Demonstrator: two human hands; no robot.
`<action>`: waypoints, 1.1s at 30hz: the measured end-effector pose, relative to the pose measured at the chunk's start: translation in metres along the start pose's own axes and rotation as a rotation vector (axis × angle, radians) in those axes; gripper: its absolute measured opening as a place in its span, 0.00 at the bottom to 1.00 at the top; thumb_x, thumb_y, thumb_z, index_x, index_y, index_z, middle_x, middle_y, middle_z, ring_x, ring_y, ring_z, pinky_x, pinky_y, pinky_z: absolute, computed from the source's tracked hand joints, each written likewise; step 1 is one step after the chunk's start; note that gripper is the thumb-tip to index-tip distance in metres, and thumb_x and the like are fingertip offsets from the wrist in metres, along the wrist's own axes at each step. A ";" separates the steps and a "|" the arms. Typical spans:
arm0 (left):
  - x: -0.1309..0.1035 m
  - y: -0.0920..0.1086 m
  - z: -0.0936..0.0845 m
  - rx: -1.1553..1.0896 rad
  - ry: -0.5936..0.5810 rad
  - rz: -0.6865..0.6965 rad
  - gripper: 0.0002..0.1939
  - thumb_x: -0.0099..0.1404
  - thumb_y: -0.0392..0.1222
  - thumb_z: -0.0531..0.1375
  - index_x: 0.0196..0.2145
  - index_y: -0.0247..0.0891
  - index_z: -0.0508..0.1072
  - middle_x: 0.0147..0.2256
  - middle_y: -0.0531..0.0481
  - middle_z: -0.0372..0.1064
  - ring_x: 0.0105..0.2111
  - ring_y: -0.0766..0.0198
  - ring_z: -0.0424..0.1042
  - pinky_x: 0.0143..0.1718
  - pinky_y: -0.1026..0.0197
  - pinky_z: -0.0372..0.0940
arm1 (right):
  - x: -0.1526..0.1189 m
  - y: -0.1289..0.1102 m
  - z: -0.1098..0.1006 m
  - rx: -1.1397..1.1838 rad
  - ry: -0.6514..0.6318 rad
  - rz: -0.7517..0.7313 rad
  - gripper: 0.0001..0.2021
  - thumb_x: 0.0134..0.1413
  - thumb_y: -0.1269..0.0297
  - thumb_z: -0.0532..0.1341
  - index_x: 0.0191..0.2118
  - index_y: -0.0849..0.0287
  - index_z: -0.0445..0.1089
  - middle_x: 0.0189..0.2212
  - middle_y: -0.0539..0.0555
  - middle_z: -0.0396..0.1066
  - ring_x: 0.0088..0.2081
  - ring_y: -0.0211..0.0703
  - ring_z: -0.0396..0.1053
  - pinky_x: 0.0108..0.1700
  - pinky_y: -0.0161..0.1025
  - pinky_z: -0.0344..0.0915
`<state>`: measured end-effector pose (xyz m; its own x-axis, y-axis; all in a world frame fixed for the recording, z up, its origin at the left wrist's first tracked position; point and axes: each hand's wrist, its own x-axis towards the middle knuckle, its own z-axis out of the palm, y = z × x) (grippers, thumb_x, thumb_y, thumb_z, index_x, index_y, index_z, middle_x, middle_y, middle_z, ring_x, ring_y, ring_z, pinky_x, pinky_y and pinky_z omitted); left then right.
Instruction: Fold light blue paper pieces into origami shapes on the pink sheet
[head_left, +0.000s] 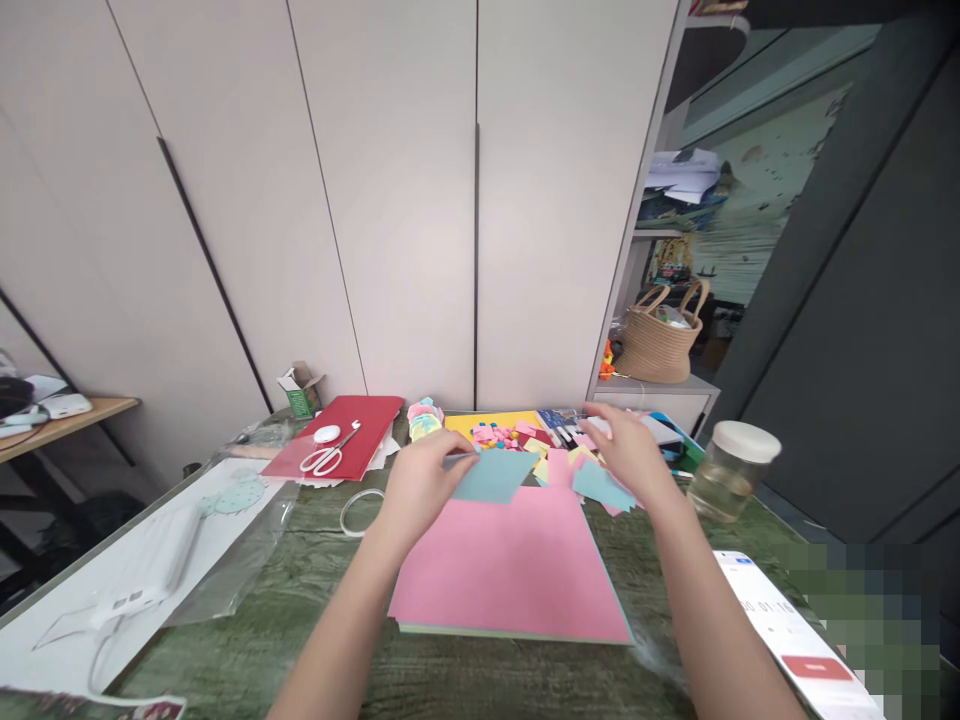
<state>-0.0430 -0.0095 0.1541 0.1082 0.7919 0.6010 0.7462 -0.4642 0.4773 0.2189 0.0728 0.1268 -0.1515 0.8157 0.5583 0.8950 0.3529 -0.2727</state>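
Light-blue rectangular paper sheet (pixel 493 476) overlaps the far edge of your flat pink-topped paper stack (pixel 510 570), pinched in your left hand's (pixel 421 484) grip. Beyond, your right hand (pixel 630 455) hangs, fingers apart, near multicoloured paper scraps (pixel 559 468). You seem to be positioning the sheet; that calls for steady pinching.

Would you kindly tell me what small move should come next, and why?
Perhaps bring the right hand to the free right side of the blue sheet to steady it: the left hand appears to pinch only its left side, at the far edge of the pink paper, while the right hand looks open.
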 end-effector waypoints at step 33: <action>0.001 0.005 -0.011 -0.091 0.098 -0.055 0.09 0.58 0.44 0.52 0.27 0.39 0.68 0.29 0.54 0.69 0.30 0.67 0.66 0.32 0.66 0.58 | -0.013 -0.042 -0.025 0.067 -0.165 -0.308 0.07 0.45 0.70 0.52 0.20 0.57 0.63 0.19 0.49 0.64 0.26 0.39 0.61 0.32 0.35 0.52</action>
<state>-0.0462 -0.0155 0.1638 0.0007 0.7768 0.6298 0.6864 -0.4584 0.5646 0.1933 0.0362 0.1508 -0.4807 0.7275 0.4895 0.7682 0.6186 -0.1650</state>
